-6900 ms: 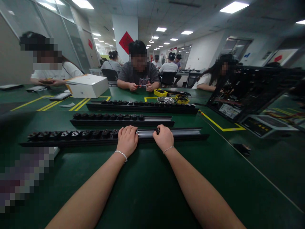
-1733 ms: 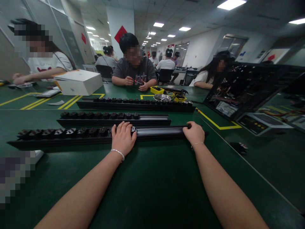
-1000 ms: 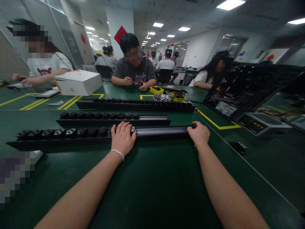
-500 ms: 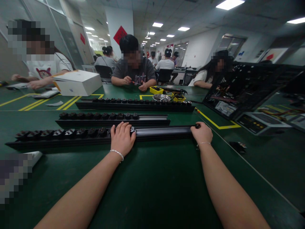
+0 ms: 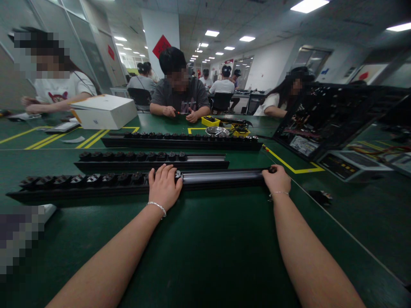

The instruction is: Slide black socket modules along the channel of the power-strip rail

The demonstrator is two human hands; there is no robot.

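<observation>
Right hand of the person wearing the camera is drawn in tight, thumb and bent forefinger closed on a small dark piece near the right end of the nearest black rail; whether the piece touches the channel cannot be told. Left hand lies palm down over the same rail near its middle, fingers slightly parted, at the right end of a row of black modules. One pale-ended module shows beside its thumb, but whether that hand grips anything cannot be told. Between the hands the silvery channel lies bare.

Behind, on the green table, a shorter middle rail carries its own modules, with bare channel at its right end, and a longer far rail is lined with dark parts. Beyond that stand a shiny metal dish and a yellow tray. Well to the right, a small black part lies apart. Across the table, a co-worker in a grey shirt holds a thin tool.
</observation>
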